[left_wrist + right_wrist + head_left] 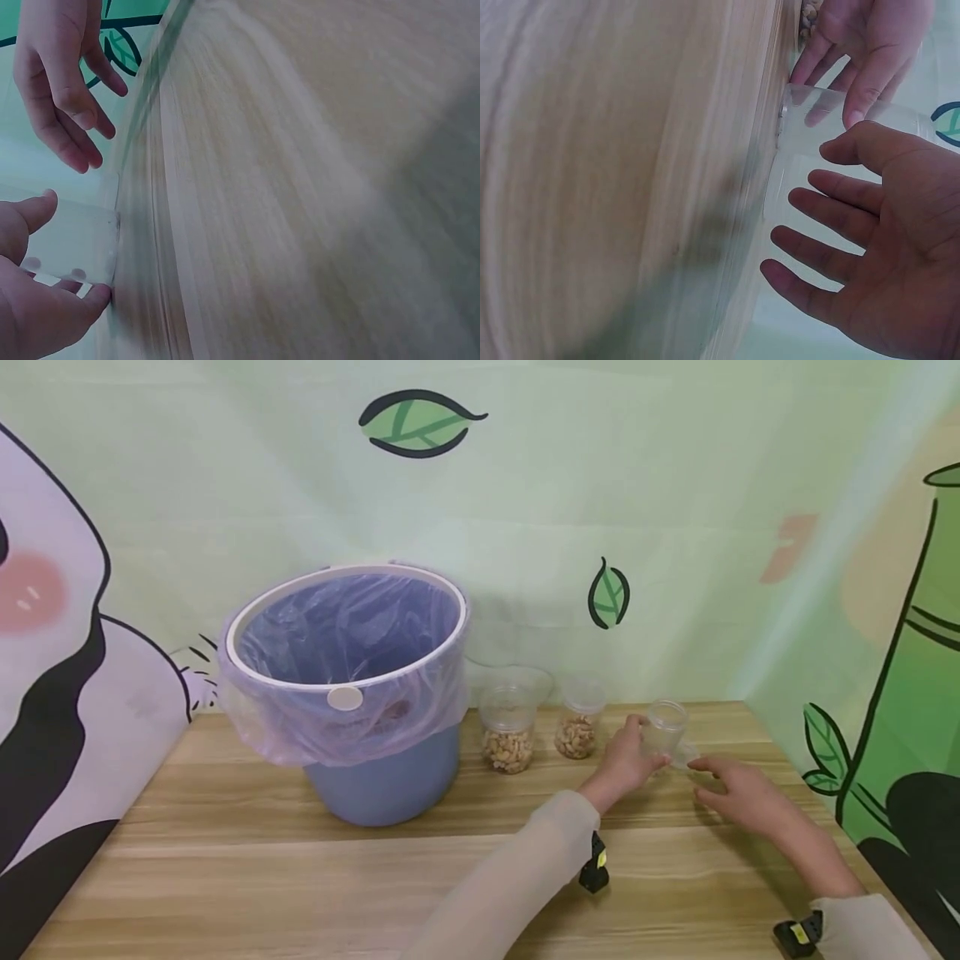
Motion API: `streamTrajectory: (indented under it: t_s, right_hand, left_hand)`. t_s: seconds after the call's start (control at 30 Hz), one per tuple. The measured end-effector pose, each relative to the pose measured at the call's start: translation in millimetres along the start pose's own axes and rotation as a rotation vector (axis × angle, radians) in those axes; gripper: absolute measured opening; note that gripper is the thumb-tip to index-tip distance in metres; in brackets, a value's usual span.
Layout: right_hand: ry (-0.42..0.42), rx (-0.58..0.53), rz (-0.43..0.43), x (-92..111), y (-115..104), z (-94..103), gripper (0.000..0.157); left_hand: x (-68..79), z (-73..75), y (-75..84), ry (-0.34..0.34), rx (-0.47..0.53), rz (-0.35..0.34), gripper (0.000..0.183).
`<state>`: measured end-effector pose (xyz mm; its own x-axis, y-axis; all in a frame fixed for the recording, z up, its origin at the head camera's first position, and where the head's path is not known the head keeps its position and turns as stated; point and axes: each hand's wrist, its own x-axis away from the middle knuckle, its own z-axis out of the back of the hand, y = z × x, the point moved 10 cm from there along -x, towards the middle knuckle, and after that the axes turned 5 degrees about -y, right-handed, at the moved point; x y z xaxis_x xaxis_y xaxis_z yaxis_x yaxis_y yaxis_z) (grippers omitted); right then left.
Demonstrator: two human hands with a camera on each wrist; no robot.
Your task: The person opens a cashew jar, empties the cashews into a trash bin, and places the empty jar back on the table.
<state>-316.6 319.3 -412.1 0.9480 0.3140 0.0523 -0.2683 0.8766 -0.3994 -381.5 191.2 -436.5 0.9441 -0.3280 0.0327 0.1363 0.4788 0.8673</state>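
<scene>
An empty-looking clear plastic jar [666,727] stands upright on the wooden table toward the right. My left hand [627,762] holds it from the left side, with thumb and fingers around its lower part, as the right wrist view also shows. Just right of the jar lies a flat, see-through piece [686,753] that looks like a lid. My right hand [742,792] hovers beside that piece, its fingers spread and loosely bent, with nothing held. In the right wrist view, whether its fingertips touch the clear piece is hard to tell.
Left of my hands stand a lidded jar of nuts [576,735] and a larger jar of pale nuts [508,747]. A blue bucket [386,789] with a purple bag liner is further left. A printed leaf backdrop [525,510] closes off the table's back.
</scene>
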Motion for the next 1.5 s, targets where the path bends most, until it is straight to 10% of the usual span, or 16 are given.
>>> streamTrajectory:
  t_s: [0.4,0.73,1.1,1.5]
  right_hand:
    - [-0.013,0.004,0.000,6.3,-9.2,1.7,0.045]
    - [-0.023,0.032,0.037,7.6,-40.1,9.1,0.044]
    - [0.003,0.071,0.131,1.0,-82.2,10.7,0.036]
    - [0.065,-0.008,0.204,-23.9,-117.0,20.4,0.031]
  left_hand:
    - [17.1,11.7,-1.4,-0.108,-0.068,-0.105,0.072]
    - [67.5,40.7,0.2,-0.327,-0.220,-0.292,0.042]
    - [88.5,91.4,-34.7,-0.223,-0.128,-0.161,0.039]
    - [78.4,99.3,-49.0,-0.120,-0.038,-0.030,0.057]
